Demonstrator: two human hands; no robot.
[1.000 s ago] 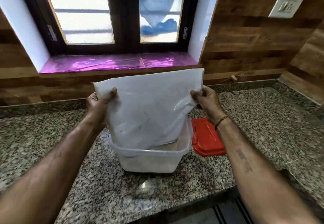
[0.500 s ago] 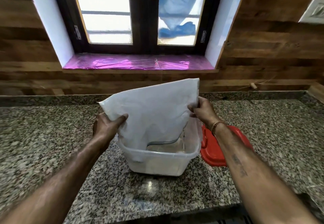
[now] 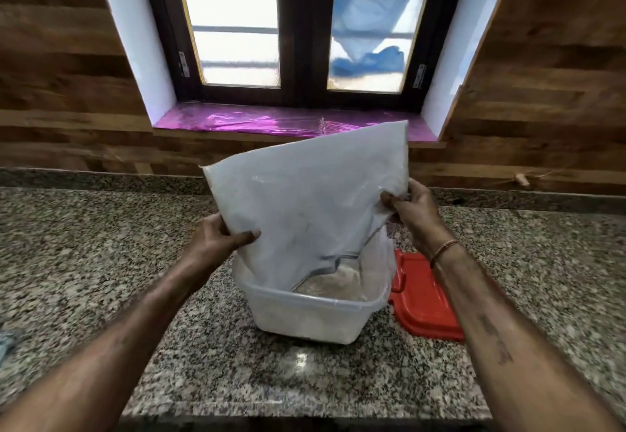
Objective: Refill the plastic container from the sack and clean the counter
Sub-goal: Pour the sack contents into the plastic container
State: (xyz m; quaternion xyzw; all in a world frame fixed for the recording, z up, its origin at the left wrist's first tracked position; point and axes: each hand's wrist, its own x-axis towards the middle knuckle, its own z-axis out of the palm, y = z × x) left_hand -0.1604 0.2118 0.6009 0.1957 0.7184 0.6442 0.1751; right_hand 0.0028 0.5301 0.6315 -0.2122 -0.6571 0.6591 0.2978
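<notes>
A white plastic sack (image 3: 311,201) hangs upside down, its mouth dipping into a translucent plastic container (image 3: 305,316) on the granite counter (image 3: 101,262). My left hand (image 3: 220,240) pinches the sack's lower left edge, thumb across the front. My right hand (image 3: 411,215) grips the sack's right edge, higher up. The sack looks slack and nearly flat. Pale powder shows inside the container, below the sack's mouth.
The container's red lid (image 3: 423,299) lies flat on the counter just right of it, under my right forearm. A window with a pink foil-covered sill (image 3: 254,120) sits behind, above a wood-panelled wall. The counter's front edge runs along the bottom of the view.
My left hand has dropped lower along the sack while the right stays high, so the sack now slants up to the right. My view has shifted left and the container appears closer.
</notes>
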